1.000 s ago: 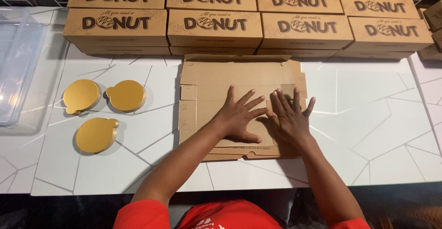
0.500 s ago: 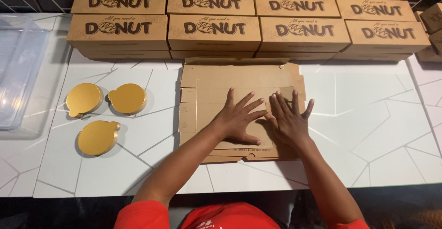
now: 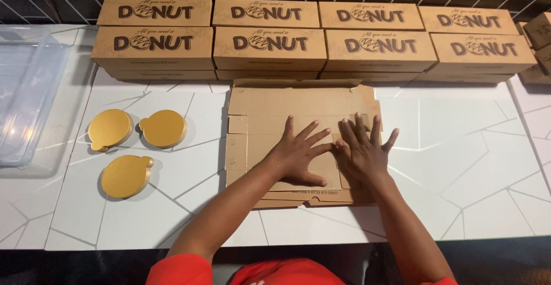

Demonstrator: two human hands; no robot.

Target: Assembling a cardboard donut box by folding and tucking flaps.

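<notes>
A stack of flat, unfolded brown cardboard box blanks [image 3: 258,113] lies on the white counter in front of me. My left hand [image 3: 298,153] and my right hand [image 3: 363,148] both press flat on the top blank, fingers spread, thumbs nearly touching at the middle. Neither hand grips anything.
Two rows of closed brown cardboard boxes [image 3: 270,47] are stacked along the back wall. Three stacks of round gold cake boards [image 3: 126,175] lie to the left. A clear plastic bin [image 3: 26,98] stands at the far left. The white counter [image 3: 470,159] has dark vein lines.
</notes>
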